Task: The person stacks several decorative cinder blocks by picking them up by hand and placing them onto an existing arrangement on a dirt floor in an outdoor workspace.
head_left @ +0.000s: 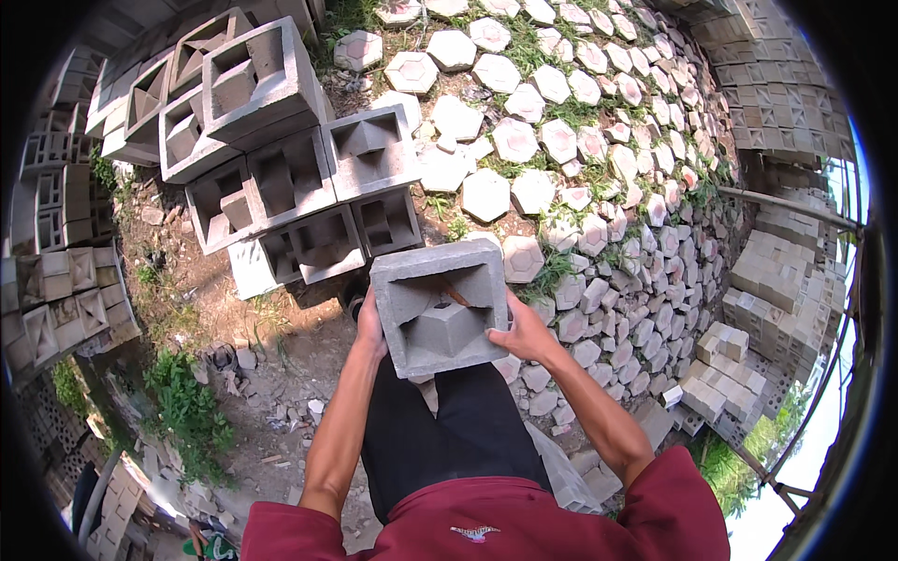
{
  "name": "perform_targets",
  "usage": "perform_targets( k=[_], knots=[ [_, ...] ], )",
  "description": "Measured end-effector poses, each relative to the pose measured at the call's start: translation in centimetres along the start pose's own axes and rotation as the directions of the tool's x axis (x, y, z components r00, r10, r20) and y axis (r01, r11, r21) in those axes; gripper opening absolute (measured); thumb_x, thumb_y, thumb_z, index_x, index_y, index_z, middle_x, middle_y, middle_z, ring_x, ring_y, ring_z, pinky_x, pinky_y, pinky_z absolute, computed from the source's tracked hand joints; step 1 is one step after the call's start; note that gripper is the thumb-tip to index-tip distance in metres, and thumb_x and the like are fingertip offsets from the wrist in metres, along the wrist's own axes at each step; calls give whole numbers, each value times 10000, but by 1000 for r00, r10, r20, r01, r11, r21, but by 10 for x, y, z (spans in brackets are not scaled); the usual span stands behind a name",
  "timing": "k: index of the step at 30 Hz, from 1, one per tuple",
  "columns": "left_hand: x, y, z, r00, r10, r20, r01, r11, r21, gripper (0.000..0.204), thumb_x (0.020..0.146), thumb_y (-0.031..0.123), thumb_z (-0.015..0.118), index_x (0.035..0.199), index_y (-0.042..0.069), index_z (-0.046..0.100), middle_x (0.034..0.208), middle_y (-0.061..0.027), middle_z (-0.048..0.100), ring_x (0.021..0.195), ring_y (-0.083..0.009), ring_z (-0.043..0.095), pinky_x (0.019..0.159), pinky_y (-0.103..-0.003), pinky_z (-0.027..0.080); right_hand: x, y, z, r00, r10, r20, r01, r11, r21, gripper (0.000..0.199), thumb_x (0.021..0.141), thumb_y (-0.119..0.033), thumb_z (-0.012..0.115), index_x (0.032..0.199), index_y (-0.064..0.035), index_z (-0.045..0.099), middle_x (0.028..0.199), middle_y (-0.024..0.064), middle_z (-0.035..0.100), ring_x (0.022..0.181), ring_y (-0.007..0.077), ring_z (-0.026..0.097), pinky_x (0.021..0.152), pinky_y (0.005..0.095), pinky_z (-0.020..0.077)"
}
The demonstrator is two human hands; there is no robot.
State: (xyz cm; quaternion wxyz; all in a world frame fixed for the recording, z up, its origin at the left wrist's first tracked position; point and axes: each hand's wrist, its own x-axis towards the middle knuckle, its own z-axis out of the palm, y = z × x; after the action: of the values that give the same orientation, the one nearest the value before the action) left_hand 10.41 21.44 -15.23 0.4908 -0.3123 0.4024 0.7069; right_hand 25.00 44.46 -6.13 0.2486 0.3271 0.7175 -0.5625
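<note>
Between my two hands I hold a grey concrete ventilation block point(451, 334), square, with a deep recess and an angled wedge inside. My left hand point(370, 323) presses against its left side. On the opposite side my right hand point(520, 329) grips the lower right edge, the thumb over the front rim. The block is in front of my thighs, its recessed face turned up toward me. Just beyond it, to the left, stands a stack of similar concrete blocks point(372, 150). Most fingers of my left hand are hidden behind the held block.
Hexagonal pavers point(486, 194) cover the ground ahead and to the right, with grass between them. More blocks are piled at the left point(70, 290) and the right point(720, 383). A leafy plant point(187, 411) grows at the lower left, near rubble. A pole point(790, 208) juts in at the right.
</note>
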Motion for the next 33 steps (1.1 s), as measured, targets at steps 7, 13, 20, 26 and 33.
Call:
perform_targets(
  k=[7,13,20,26,33],
  knots=[
    [-115,39,54,968,173,184,-188,980,70,423,972,346,369,1262,56,471,1203,-94,556,1095,-217,534,970,-378,403,-91,-59,-19,988,140,-71,-50,709,703,743,938,-586,300,1395,0,301,1337,116,454,1249,230,412,1037,326,311],
    [-114,24,56,972,187,140,-203,972,114,416,978,344,357,1215,44,522,1161,-83,592,1056,-217,561,949,-354,417,-90,-37,26,990,-72,-119,137,352,926,722,929,-590,326,1373,-21,368,1326,106,470,1194,219,462,1012,341,360],
    [-172,42,81,963,127,237,-204,918,341,456,973,373,381,1192,8,544,1132,-101,607,1010,-215,582,906,-342,449,-192,-87,39,962,25,-271,250,313,916,731,914,-585,387,1367,-11,369,1331,121,467,1182,218,487,989,333,396],
    [-250,78,106,925,-41,377,-218,755,619,487,973,410,385,1202,11,542,1074,-63,610,939,-157,581,822,-300,470,-260,-101,117,905,76,-418,401,173,899,757,872,-613,455,1376,-56,360,1334,113,465,1191,220,473,991,384,393],
    [-275,111,88,799,-268,538,-332,549,767,398,958,327,437,1209,38,546,1009,-49,610,857,-122,581,742,-273,487,-312,-121,230,785,130,-606,579,196,792,671,816,-421,679,1280,5,447,1198,86,538,1098,180,504,973,320,353]
  ],
)
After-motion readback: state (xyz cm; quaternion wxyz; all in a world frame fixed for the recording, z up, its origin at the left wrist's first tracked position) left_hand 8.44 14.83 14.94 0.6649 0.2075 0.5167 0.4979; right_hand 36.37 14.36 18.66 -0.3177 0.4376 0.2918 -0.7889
